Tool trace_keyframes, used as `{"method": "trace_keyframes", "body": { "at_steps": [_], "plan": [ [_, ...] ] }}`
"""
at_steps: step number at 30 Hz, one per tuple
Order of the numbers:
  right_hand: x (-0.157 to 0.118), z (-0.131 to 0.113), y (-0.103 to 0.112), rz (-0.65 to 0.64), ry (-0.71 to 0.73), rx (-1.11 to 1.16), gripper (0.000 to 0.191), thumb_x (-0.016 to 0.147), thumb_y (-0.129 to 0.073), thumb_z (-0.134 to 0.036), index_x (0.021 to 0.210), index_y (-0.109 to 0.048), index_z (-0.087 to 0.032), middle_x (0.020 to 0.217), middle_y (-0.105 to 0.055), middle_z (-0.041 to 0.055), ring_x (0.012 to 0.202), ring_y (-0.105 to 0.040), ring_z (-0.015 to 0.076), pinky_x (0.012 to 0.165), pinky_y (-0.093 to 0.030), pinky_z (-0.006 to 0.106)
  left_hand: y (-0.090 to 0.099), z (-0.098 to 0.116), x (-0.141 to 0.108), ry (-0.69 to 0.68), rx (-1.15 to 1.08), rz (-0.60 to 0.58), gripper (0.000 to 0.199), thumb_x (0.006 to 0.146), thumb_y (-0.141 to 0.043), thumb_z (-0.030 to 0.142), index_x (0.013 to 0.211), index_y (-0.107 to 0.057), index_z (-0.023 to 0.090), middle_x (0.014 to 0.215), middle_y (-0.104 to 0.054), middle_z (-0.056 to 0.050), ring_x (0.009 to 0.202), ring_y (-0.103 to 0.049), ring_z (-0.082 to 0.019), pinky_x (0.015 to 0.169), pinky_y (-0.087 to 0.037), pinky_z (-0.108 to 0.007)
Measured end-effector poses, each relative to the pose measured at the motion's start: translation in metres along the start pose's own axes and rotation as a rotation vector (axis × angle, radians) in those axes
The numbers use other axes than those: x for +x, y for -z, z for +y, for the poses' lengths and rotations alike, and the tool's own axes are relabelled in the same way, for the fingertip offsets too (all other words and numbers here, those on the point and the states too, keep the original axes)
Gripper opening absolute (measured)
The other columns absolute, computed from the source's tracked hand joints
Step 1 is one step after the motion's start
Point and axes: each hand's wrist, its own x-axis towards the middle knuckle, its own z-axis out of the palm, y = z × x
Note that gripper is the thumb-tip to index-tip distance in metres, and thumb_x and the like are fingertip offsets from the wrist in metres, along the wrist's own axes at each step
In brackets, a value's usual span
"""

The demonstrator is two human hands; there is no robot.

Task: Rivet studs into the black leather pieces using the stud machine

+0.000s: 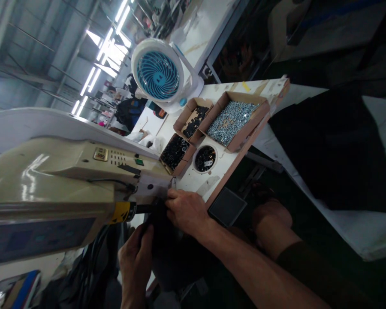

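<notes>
Beneath the head of a beige machine (73, 171), a piece of black cloth (167, 257) hangs down over the table edge. My left hand (137, 253) pinches the cloth between thumb and fingers at its left side. On the other side, my right hand (188, 210) lies with bent fingers on the cloth, close to the machine's working end; its fingertips are partly hidden. A black rod with a yellow collar (120, 212) points from the machine toward the cloth. What sits under the rod is too dark to make out.
Cardboard boxes hold silvery small metal parts (231, 122), black rings (174, 151) and black small parts (195, 120). Beside them is a round tub (216, 159) of dark pieces. A white and blue fan (157, 73) stands behind. More black cloth (337, 141) lies at right.
</notes>
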Motion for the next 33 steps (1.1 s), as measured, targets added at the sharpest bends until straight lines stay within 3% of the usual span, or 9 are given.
{"method": "trace_keyframes", "body": {
  "at_steps": [11, 14, 19, 25, 30, 33],
  "plan": [
    [-0.002, -0.002, 0.001, 0.020, -0.044, 0.012, 0.013, 0.095, -0.058, -0.025, 0.089, -0.070, -0.022, 0.107, -0.068, 0.0002, 0.099, -0.065, 0.0178, 0.067, -0.049, 0.028, 0.003, -0.009, 0.000, -0.084, 0.085, -0.011, 0.051, 0.084, -0.060, 0.063, 0.097, -0.079, 0.017, 0.078, -0.076, -0.005, 0.072, -0.068, -0.021, 0.062, -0.052, -0.027],
    [-0.001, -0.001, 0.003, -0.011, -0.055, 0.041, 0.015, 0.095, -0.057, -0.024, 0.093, -0.072, -0.023, 0.111, -0.068, 0.0001, 0.099, -0.067, 0.0183, 0.069, -0.050, 0.028, 0.001, -0.004, -0.006, -0.146, 0.099, -0.026, 0.050, 0.088, -0.059, 0.060, 0.109, -0.078, 0.018, 0.091, -0.079, -0.006, 0.083, -0.073, -0.024, 0.071, -0.056, -0.029],
    [0.006, 0.001, 0.007, -0.108, -0.104, 0.043, 0.020, 0.095, -0.057, -0.027, 0.104, -0.075, -0.028, 0.115, -0.069, 0.0009, 0.093, -0.069, 0.0195, 0.070, -0.050, 0.030, -0.010, 0.017, -0.024, -0.331, 0.069, -0.112, 0.048, 0.095, -0.055, 0.054, 0.130, -0.068, 0.023, 0.126, -0.073, -0.009, 0.116, -0.068, -0.029, 0.101, -0.056, -0.043],
    [0.008, 0.000, 0.003, -0.096, -0.088, 0.027, 0.025, 0.093, -0.056, -0.026, 0.106, -0.077, -0.031, 0.114, -0.070, -0.0009, 0.092, -0.069, 0.0193, 0.069, -0.048, 0.029, -0.025, 0.029, -0.045, -0.294, 0.060, -0.114, 0.058, 0.096, -0.055, 0.056, 0.144, -0.056, 0.024, 0.145, -0.059, -0.014, 0.138, -0.053, -0.035, 0.115, -0.047, -0.056],
    [0.007, 0.004, 0.005, -0.079, -0.062, 0.150, 0.030, 0.095, -0.054, -0.021, 0.111, -0.078, -0.029, 0.118, -0.070, 0.0016, 0.101, -0.067, 0.0188, 0.078, -0.048, 0.028, -0.036, 0.023, -0.058, -0.313, 0.036, -0.109, 0.066, 0.098, -0.056, 0.052, 0.155, -0.043, 0.022, 0.149, -0.052, -0.017, 0.139, -0.051, -0.034, 0.111, -0.052, -0.053],
    [0.013, 0.009, 0.015, -0.157, -0.049, 0.288, 0.030, 0.098, -0.051, -0.021, 0.105, -0.080, -0.023, 0.106, -0.074, 0.0039, 0.099, -0.066, 0.0181, 0.084, -0.046, 0.026, -0.044, 0.024, -0.064, -0.308, -0.007, -0.162, 0.067, 0.099, -0.054, 0.050, 0.159, -0.036, 0.024, 0.148, -0.050, -0.017, 0.132, -0.057, -0.032, 0.101, -0.058, -0.048]
  ]
}}
